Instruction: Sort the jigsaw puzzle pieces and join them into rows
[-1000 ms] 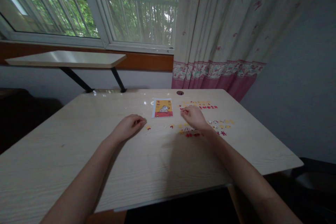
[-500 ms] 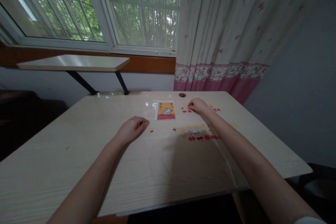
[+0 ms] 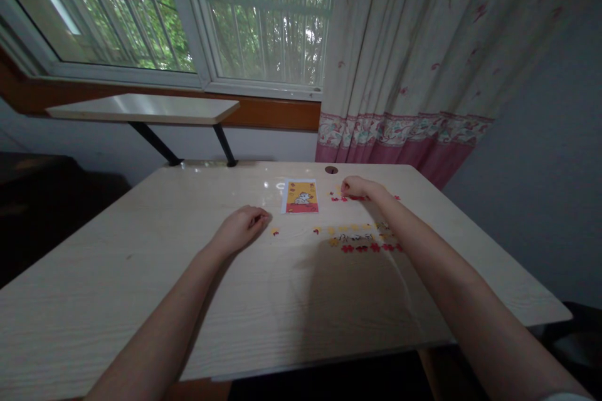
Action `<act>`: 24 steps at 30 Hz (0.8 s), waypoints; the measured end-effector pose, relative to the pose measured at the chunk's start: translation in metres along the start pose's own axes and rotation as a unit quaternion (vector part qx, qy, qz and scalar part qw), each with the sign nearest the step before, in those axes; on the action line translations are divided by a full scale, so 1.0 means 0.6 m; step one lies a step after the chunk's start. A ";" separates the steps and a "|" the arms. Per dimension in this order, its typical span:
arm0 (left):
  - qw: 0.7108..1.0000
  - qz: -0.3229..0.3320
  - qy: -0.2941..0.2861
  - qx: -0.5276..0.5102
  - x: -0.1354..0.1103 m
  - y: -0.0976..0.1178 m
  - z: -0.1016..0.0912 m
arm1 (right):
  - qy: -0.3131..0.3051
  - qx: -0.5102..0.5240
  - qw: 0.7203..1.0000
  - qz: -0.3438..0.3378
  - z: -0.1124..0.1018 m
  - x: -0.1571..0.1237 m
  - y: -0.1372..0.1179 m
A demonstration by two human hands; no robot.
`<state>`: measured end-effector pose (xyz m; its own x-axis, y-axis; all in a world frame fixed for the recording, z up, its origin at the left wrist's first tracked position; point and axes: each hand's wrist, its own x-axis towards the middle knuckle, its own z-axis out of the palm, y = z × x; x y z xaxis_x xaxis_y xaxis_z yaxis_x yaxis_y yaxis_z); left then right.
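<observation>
My left hand (image 3: pixel 242 225) rests on the pale wooden table (image 3: pixel 141 276), fingers curled loosely, with nothing visible in it. A small yellow and red puzzle piece (image 3: pixel 274 232) lies just right of it. My right hand (image 3: pixel 357 187) reaches to the far side, fingertips pinched down on small red pieces (image 3: pixel 337 198) in the back row. A small picture card (image 3: pixel 301 197), yellow and red with a white animal, lies between the hands. Rows of yellow, white and red pieces (image 3: pixel 360 238) lie under my right forearm.
A round cable hole (image 3: pixel 331 170) sits at the table's far edge. A raised shelf on black legs (image 3: pixel 141 108) stands at the back left under the window. A flowered curtain (image 3: pixel 404 50) hangs at the back right. The wall is close on the right.
My right hand has moved from the near rows of pieces out to the far row by the card. The left hand has stayed put. The view has shifted slightly.
</observation>
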<state>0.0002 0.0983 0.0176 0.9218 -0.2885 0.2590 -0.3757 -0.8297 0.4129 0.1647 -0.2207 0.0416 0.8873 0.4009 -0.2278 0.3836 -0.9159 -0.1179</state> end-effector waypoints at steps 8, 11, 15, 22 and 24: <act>1.000 -0.001 0.002 0.001 0.001 -0.003 0.004 | -0.016 0.019 1.000 -0.015 0.000 -0.001 0.004; 1.000 -0.002 -0.001 0.003 0.001 -0.002 0.003 | -0.008 0.026 0.999 -0.020 0.000 -0.004 0.001; 1.000 -0.005 0.001 -0.005 0.002 0.002 0.002 | 0.017 0.044 0.999 -0.023 0.002 -0.008 0.001; 1.000 -0.010 0.027 0.007 0.000 0.000 -0.001 | 0.078 0.110 0.990 -0.036 0.009 -0.035 -0.003; 0.999 -0.015 0.045 0.007 -0.001 0.001 0.002 | 0.106 0.173 0.977 -0.064 0.017 -0.054 -0.021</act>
<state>-0.0003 0.0971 0.0170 0.9201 -0.2197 0.3242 -0.3458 -0.8444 0.4092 0.1286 -0.2220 0.0405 0.8852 0.4650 0.0108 0.4172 -0.7834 -0.4607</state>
